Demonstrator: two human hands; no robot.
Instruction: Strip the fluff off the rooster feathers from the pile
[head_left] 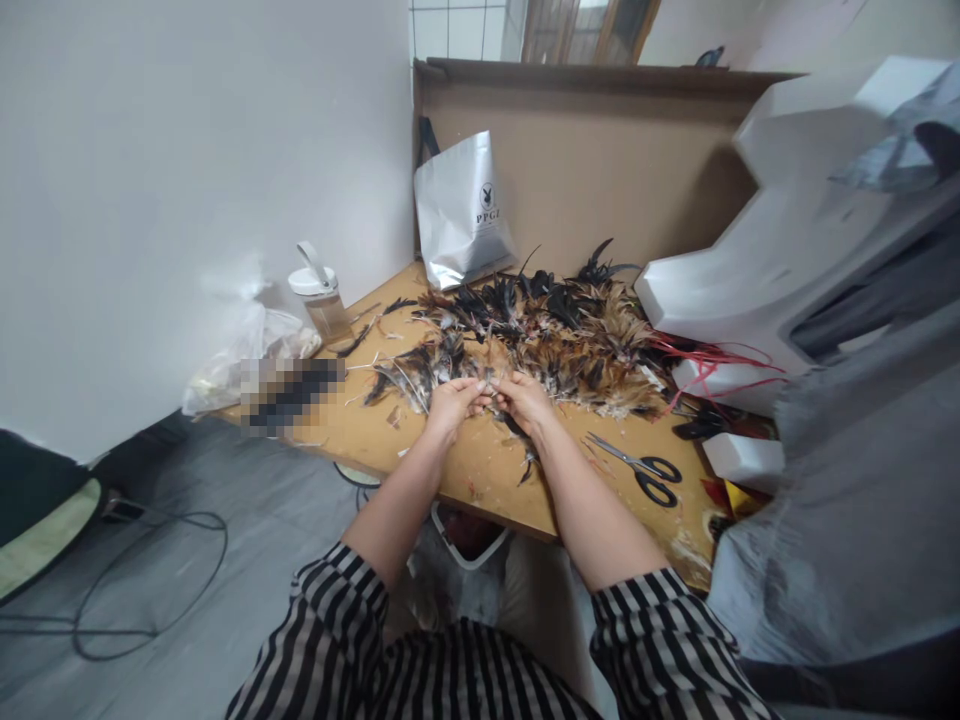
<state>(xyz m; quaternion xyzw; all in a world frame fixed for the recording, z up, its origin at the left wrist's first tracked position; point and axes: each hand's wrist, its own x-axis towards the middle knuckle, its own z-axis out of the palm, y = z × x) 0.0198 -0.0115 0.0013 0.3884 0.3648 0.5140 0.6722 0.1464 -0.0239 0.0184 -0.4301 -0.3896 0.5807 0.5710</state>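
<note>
Brown and black feathers point(592, 350) lie in a wide, dense heap across the wooden table point(480, 485). At the heap's near edge, my left hand point(456, 405) and my right hand point(523, 400) are close together, fingertips pinched. Between them is something small and pale, perhaps a feather's base; its exact shape is too small to tell. Both hands have fingers closed on it. A dark feather point(527, 465) hangs down toward the table just below my right hand. Scissors point(637, 467) with black handles lie to the right of my right forearm.
A silver bag point(461, 215) stands behind the feathers against cardboard point(600, 160). At the left are a lidded jar point(321, 300) and a plastic bag point(251, 355). White foam point(720, 270) and red strings point(720, 362) are at the right. Below the table edge sits a bin point(470, 560).
</note>
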